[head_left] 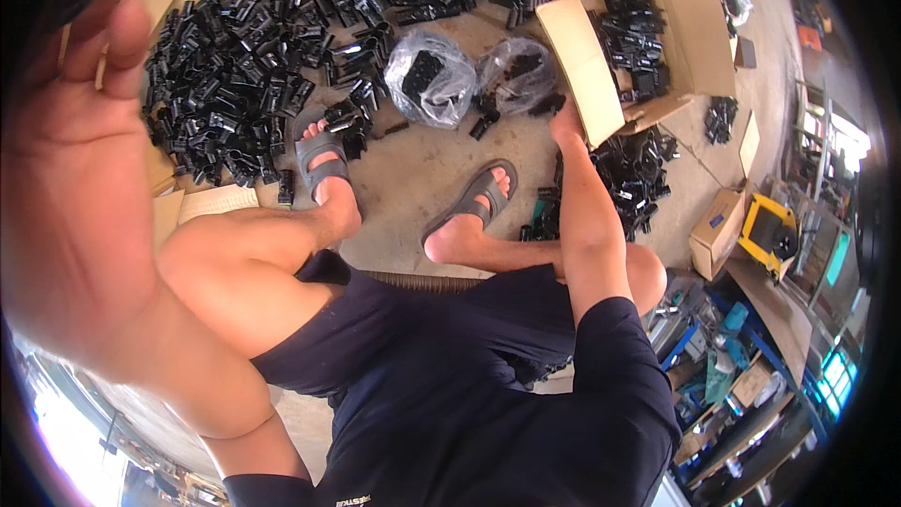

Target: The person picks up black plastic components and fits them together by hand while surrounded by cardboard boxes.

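My left hand is raised very close to the camera at the left, palm showing. Its fingers are apart with nothing visible in them, and their upper ends run into dark shadow. My right arm stretches forward to the cardboard box, which holds many glossy black clip-like parts. My right hand is at the box's near left edge, by dark parts; its fingers are mostly hidden. Just left of that hand lie two clear plastic bags, one beside the other, with black parts inside.
A large heap of black parts spreads over the floor ahead on the left. More parts lie below the box. At the right stand a small closed carton, a yellow-framed object and a cluttered shelf.
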A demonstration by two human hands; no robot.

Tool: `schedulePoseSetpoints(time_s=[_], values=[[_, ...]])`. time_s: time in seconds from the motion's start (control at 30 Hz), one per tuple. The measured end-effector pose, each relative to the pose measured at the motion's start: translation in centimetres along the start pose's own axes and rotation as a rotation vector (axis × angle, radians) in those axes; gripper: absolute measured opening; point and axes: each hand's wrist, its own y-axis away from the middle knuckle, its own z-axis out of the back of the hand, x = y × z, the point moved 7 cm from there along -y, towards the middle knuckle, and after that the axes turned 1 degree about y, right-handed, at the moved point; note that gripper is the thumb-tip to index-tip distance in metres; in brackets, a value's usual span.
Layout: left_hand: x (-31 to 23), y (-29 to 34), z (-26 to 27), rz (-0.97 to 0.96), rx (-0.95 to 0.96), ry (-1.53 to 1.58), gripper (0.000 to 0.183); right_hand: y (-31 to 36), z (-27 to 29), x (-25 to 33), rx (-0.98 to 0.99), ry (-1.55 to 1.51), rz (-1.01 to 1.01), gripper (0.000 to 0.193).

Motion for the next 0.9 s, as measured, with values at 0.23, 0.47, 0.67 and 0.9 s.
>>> schedulePoseSetpoints(time_s=[0.23, 0.47, 0.67, 0.9], values=[[-0.6, -0.1, -0.8, -0.004, -0.017, -0.053, 0.046, 6.3, 6.6, 8.4, 0.472, -0.339, 0.213, 0.038], [1.2, -0.5, -1.7, 0.027, 0.002, 0.001, 0.046, 10.2, 5.5, 17.5, 0.322, -0.345, 0.548, 0.033], [0.1, 0.9, -2.3, 0.016, 0.007, 0.014, 0.045, 13.9, 7.1, 21.2, 0.382, -0.361, 0.566, 0.029], [-1.8, 1.8, -2.0, -0.051, -0.017, 0.054, 0.049, 18.1, 11.3, 28.4, 0.305, -0.682, 0.741, 0.024]])
